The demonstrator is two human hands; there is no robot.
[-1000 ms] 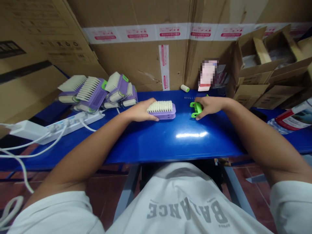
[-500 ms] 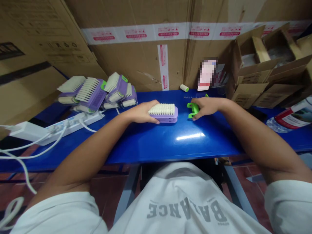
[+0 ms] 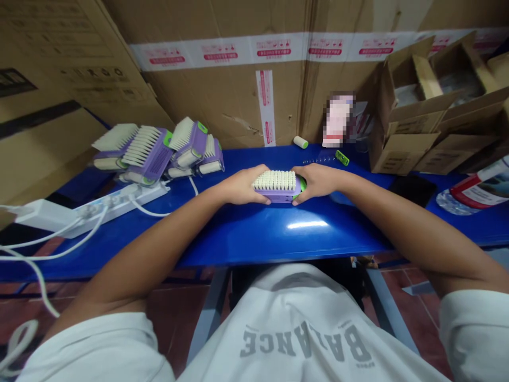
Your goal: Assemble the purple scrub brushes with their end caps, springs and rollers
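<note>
Over the blue table, my left hand (image 3: 248,184) is wrapped round the left end of a purple brush (image 3: 276,185) with cream bristles facing up. At its other end my right hand (image 3: 317,180) grips a bright green plastic piece (image 3: 303,184), which meets the brush's right end. The fingers hide much of the green piece, so I cannot tell how deep it sits. Behind the hands lie a small green part (image 3: 342,157), a row of tiny screws (image 3: 318,161) and a white cylinder with a green end (image 3: 300,142).
Several purple brushes (image 3: 147,151) are piled at the left behind a white power strip (image 3: 115,209) with cables. Opened cardboard boxes (image 3: 413,127) and a red-labelled bottle (image 3: 473,188) stand on the right. A tall cardboard wall (image 3: 222,101) closes off the back of the blue table (image 3: 246,239).
My right hand has moved left with the green piece, bringing it against the brush's right end. The brush in my left hand has shifted slightly right.
</note>
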